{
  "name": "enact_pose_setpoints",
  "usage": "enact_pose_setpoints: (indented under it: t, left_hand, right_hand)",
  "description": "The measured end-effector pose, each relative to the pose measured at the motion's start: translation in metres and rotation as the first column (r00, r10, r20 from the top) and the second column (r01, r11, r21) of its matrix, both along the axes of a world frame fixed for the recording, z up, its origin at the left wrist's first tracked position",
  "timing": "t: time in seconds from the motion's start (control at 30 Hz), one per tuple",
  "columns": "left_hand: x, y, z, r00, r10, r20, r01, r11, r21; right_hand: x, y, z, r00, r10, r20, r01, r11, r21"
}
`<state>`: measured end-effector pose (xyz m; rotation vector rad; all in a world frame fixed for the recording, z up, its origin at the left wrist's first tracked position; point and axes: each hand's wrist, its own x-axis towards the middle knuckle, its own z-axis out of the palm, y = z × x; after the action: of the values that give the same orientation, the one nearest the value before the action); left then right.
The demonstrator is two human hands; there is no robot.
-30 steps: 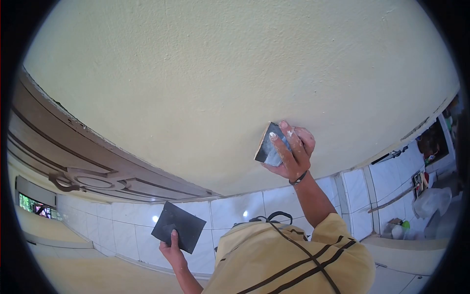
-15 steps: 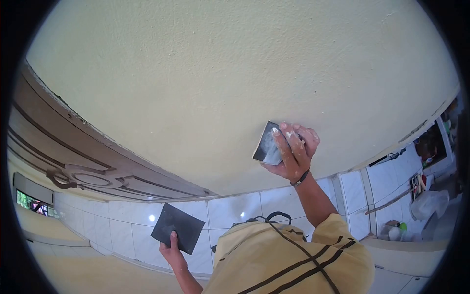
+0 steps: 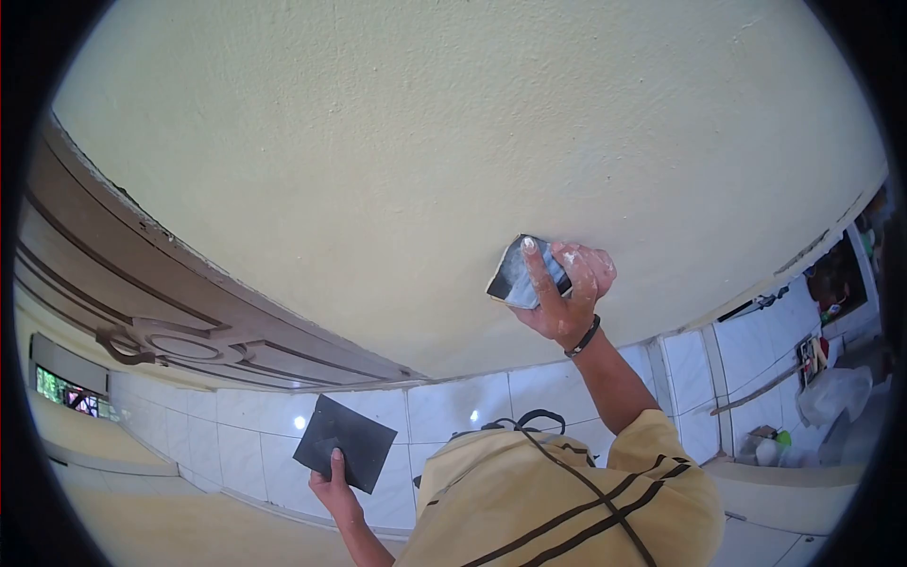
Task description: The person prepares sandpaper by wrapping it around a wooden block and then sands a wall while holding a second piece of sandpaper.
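My right hand (image 3: 573,293), dusted white on its fingers, presses a folded piece of sandpaper (image 3: 511,276) flat to the cream wall (image 3: 425,180). The index finger lies stretched over the sheet and the other fingers curl round its right side. White powder covers part of the dark sheet. Lower down, my left hand (image 3: 333,495) pinches a larger dark sheet of sandpaper (image 3: 351,425) by its lower edge, thumb on top. That sheet is held away from the wall, above the tiled floor; the fingers behind it are hidden.
A brown panelled door (image 3: 189,326) with a curved handle (image 3: 123,348) runs along the left. White tiles (image 3: 463,402) line the floor below the wall. At the right lie a stick (image 3: 756,391), a clear plastic bag (image 3: 836,395) and small clutter.
My right index finger has lifted and straightened while the other fingers curl more to the right. The sandpaper under them has shifted only slightly. My left hand stays nearly still.
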<state>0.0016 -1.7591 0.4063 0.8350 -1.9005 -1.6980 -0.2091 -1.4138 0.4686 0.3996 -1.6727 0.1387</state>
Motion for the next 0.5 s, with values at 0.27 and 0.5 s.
enact_pose_setpoints:
  t: [0.27,0.5]
  left_hand:
    - [0.0003,-0.0009,-0.0009,1.000,-0.019,0.005,0.019,1.000,-0.001]
    - [-0.0006,-0.0009,-0.0005,1.000,-0.008,-0.002,0.008,1.000,0.013]
  right_hand:
    - [-0.0039,0.0002,0.0040,0.999,0.028,-0.036,-0.028,1.000,-0.003]
    - [-0.0066,-0.0024,0.0009,0.996,0.037,-0.085,-0.039,0.999,-0.016]
